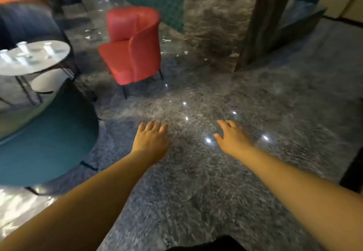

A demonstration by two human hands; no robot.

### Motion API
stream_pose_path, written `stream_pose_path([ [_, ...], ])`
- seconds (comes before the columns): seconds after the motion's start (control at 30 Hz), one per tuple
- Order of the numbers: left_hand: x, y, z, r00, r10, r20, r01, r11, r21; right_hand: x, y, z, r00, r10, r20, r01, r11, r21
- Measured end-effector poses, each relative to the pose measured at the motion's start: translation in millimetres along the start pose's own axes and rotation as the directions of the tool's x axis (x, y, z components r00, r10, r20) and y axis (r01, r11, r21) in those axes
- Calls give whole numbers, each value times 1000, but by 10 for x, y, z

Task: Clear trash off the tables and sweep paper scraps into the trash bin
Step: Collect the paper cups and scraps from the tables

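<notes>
Grey polished stone floor (196, 172) lies under both outstretched arms. Left hand (151, 138) is palm down, fingers straight and loosely spread, holding nothing. Right hand (231, 136) is likewise flat, fingers relaxed and apart, holding nothing. Neither hand touches any object. White paper scraps (177, 54) lie scattered on the floor well ahead of the hands, beside and behind a red armchair (133, 46). Round white table (33, 58), far left and well apart from the left hand, carries several pale items, too blurred to identify. Teal seat (45, 142) stands near left.
</notes>
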State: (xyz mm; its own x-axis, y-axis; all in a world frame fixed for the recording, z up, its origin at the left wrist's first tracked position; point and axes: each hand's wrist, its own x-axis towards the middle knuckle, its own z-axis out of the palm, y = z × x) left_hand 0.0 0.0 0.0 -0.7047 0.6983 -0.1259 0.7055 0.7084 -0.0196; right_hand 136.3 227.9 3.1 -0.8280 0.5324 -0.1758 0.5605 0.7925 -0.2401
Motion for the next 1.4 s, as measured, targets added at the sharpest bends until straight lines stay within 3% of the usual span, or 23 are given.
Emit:
stream_pose_path([
  [0.33,489,-1383,197,949,-314,18,314,949,-8,1526,-1443,378,947,-278,162,283,959,-8],
  [0.67,1657,-2378,77,865,-498,58,501,863,-67,3189,-2575,310,840,-453,300,485,874,-39],
  [0.9,2298,-2970,70,840,-533,102,542,833,-108,4091,-3308,364,788,-501,359,554,830,-58],
  [1.4,4040,-5235,47,845,-512,156,528,844,-93,6123,-5044,620,731,-557,395,654,737,-171],
])
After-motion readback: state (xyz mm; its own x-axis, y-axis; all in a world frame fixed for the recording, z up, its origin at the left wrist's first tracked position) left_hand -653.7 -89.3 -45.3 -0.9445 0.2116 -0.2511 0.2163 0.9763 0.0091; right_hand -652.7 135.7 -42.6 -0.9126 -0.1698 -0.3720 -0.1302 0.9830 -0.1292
